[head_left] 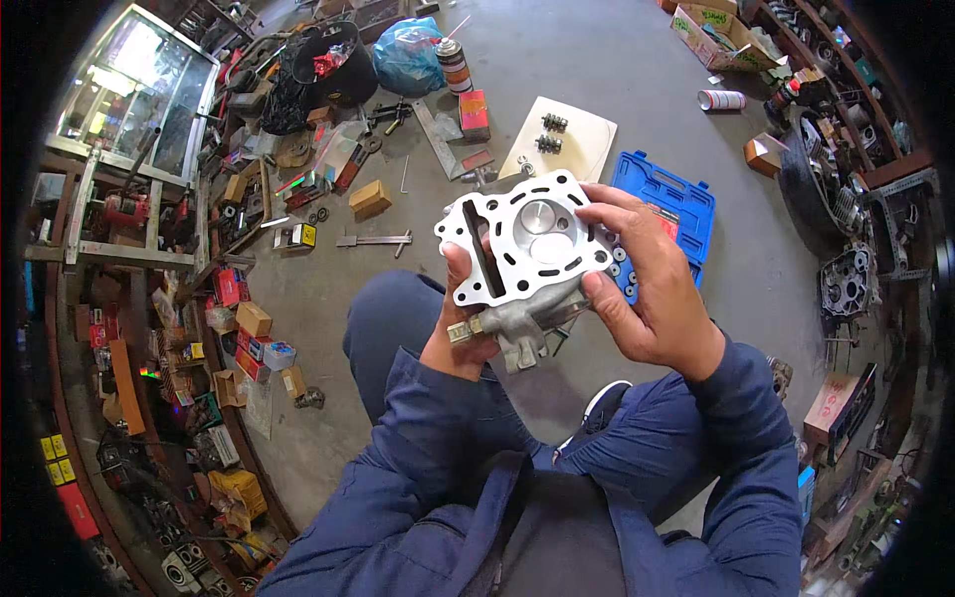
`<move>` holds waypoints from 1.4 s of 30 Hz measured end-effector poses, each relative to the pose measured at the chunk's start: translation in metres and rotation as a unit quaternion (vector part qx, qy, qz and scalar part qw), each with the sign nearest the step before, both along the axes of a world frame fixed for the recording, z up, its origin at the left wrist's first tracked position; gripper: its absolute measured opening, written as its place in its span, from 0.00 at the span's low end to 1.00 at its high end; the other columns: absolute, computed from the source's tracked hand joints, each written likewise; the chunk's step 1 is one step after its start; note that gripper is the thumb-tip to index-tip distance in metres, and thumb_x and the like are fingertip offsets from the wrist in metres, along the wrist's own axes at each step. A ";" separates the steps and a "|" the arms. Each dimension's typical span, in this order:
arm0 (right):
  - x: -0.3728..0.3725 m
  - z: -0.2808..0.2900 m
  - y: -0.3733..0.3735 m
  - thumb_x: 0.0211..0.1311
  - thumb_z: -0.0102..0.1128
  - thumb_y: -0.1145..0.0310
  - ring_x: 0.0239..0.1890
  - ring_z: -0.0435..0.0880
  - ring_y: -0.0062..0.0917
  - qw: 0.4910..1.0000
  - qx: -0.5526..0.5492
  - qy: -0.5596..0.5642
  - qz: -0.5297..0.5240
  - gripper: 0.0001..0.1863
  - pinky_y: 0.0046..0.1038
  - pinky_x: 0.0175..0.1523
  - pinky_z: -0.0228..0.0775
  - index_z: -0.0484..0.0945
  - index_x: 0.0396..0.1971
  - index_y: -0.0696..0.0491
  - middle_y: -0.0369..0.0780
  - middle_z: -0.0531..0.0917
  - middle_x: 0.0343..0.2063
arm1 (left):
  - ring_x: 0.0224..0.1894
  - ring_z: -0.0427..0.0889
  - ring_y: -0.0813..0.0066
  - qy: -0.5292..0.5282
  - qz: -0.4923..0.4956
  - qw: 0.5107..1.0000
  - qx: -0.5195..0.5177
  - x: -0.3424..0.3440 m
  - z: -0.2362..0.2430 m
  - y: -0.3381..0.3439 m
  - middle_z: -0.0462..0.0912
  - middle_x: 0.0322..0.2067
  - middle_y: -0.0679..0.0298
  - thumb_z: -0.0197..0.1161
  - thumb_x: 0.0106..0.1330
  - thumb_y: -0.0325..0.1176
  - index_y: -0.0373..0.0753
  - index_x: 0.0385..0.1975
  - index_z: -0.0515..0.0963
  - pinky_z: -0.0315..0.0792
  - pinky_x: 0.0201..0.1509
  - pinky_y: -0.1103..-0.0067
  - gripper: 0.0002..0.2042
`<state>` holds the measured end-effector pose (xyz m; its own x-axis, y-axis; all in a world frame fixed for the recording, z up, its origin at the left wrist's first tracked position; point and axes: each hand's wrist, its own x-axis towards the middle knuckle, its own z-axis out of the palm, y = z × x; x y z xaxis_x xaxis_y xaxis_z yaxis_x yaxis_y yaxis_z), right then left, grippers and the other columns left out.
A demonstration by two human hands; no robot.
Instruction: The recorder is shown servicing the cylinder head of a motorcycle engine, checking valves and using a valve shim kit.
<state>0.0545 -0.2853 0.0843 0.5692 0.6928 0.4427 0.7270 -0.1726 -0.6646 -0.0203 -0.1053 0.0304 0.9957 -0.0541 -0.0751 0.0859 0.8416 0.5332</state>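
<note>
I hold a silver engine cylinder head [522, 244] up in front of me with both hands, its flat gasket face with two round valves turned toward me. My left hand [460, 333] grips its lower left edge, thumb on the face. My right hand [642, 284] wraps the right side, fingers over the top right corner. Both sleeves are dark blue.
On the concrete floor beyond lie a blue tool case [671, 204], a cream board [560, 139] with valve springs, a spray can [454, 65], a blue bag [408, 55] and small boxes [370, 199]. Cluttered shelves of parts stand left; engine parts and a tyre [811, 184] stand right.
</note>
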 end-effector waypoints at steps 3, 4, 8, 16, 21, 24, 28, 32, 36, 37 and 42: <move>0.000 0.000 0.000 0.56 0.55 0.70 0.54 0.72 0.51 1.000 -0.004 -0.006 -0.007 0.22 0.38 0.58 0.65 0.68 0.50 0.63 0.58 0.70 0.52 | 0.61 0.69 0.55 -0.008 -0.004 1.000 0.014 0.004 -0.005 0.000 0.65 0.61 0.50 0.60 0.44 0.72 0.36 0.66 0.54 0.68 0.62 0.59 0.55; -0.001 0.000 0.000 0.56 0.55 0.70 0.54 0.72 0.51 1.000 -0.004 -0.008 -0.009 0.22 0.38 0.58 0.65 0.68 0.50 0.63 0.58 0.70 0.52 | 0.61 0.70 0.55 -0.020 -0.005 1.000 0.010 0.005 -0.004 0.000 0.65 0.61 0.51 0.60 0.44 0.72 0.36 0.65 0.54 0.69 0.62 0.60 0.55; -0.002 -0.003 0.003 0.56 0.55 0.70 0.53 0.73 0.50 0.999 0.019 0.036 -0.014 0.21 0.37 0.57 0.65 0.68 0.50 0.63 0.58 0.70 0.52 | 0.61 0.70 0.56 -0.009 0.001 1.000 0.018 0.005 -0.003 0.001 0.65 0.61 0.51 0.60 0.45 0.72 0.36 0.65 0.55 0.69 0.62 0.61 0.54; 0.001 -0.002 0.002 0.53 0.52 0.72 0.52 0.73 0.50 0.999 0.013 0.042 -0.009 0.22 0.37 0.57 0.65 0.69 0.50 0.61 0.56 0.69 0.53 | 0.62 0.68 0.55 0.000 -0.025 0.999 -0.046 0.002 -0.012 -0.001 0.64 0.62 0.51 0.64 0.48 0.67 0.36 0.66 0.54 0.68 0.63 0.60 0.51; 0.002 -0.002 -0.001 0.53 0.53 0.68 0.59 0.66 0.49 0.998 -0.044 -0.037 0.000 0.21 0.42 0.63 0.55 0.73 0.49 0.56 0.55 0.66 0.57 | 0.55 0.76 0.61 -0.027 0.001 1.000 0.001 0.000 -0.023 0.002 0.71 0.56 0.53 0.71 0.50 0.55 0.35 0.62 0.59 0.73 0.59 0.66 0.45; -0.002 0.005 0.002 0.54 0.54 0.65 0.60 0.65 0.49 0.997 -0.050 -0.053 -0.016 0.21 0.42 0.63 0.54 0.74 0.49 0.57 0.55 0.65 0.58 | 0.52 0.77 0.67 -0.043 0.077 0.989 0.122 -0.006 -0.027 -0.003 0.77 0.49 0.57 0.75 0.48 0.49 0.33 0.58 0.65 0.76 0.52 0.73 0.41; -0.010 -0.004 0.000 0.55 0.60 0.62 0.67 0.56 0.50 0.999 -0.032 -0.011 -0.021 0.26 0.43 0.68 0.46 0.73 0.53 0.57 0.55 0.60 0.63 | 0.55 0.70 0.64 -0.089 0.234 0.829 0.500 -0.007 -0.025 -0.007 0.72 0.50 0.60 0.79 0.38 0.55 0.35 0.54 0.65 0.65 0.60 0.68 0.45; -0.019 -0.023 0.000 0.57 0.65 0.59 0.70 0.50 0.43 0.913 0.121 0.384 0.065 0.32 0.42 0.69 0.45 0.67 0.59 0.56 0.50 0.46 0.70 | 0.60 0.61 0.52 -0.173 0.378 0.527 0.741 0.001 -0.006 -0.002 0.67 0.52 0.57 0.80 0.33 0.56 0.36 0.53 0.64 0.63 0.61 0.64 0.48; -0.021 -0.034 0.006 0.54 0.69 0.65 0.71 0.49 0.37 0.848 0.192 0.474 0.137 0.38 0.40 0.68 0.51 0.61 0.63 0.53 0.45 0.40 0.71 | 0.60 0.62 0.45 -0.207 0.428 0.547 0.689 -0.004 -0.024 0.006 0.61 0.55 0.46 0.79 0.36 0.54 0.40 0.53 0.63 0.62 0.61 0.58 0.45; -0.020 -0.036 0.006 0.52 0.70 0.66 0.71 0.49 0.36 0.841 0.201 0.481 0.142 0.40 0.40 0.68 0.53 0.60 0.64 0.53 0.43 0.39 0.71 | 0.61 0.62 0.42 -0.206 0.456 0.570 0.652 -0.001 -0.026 0.002 0.60 0.55 0.41 0.79 0.39 0.52 0.41 0.52 0.62 0.62 0.61 0.55 0.42; -0.020 -0.035 0.004 0.51 0.72 0.65 0.69 0.54 0.35 0.822 0.186 0.521 0.137 0.44 0.40 0.68 0.55 0.56 0.66 0.52 0.40 0.43 0.71 | 0.61 0.62 0.38 -0.238 0.497 0.554 0.624 0.000 -0.018 0.001 0.61 0.55 0.44 0.79 0.42 0.46 0.41 0.50 0.62 0.61 0.62 0.53 0.39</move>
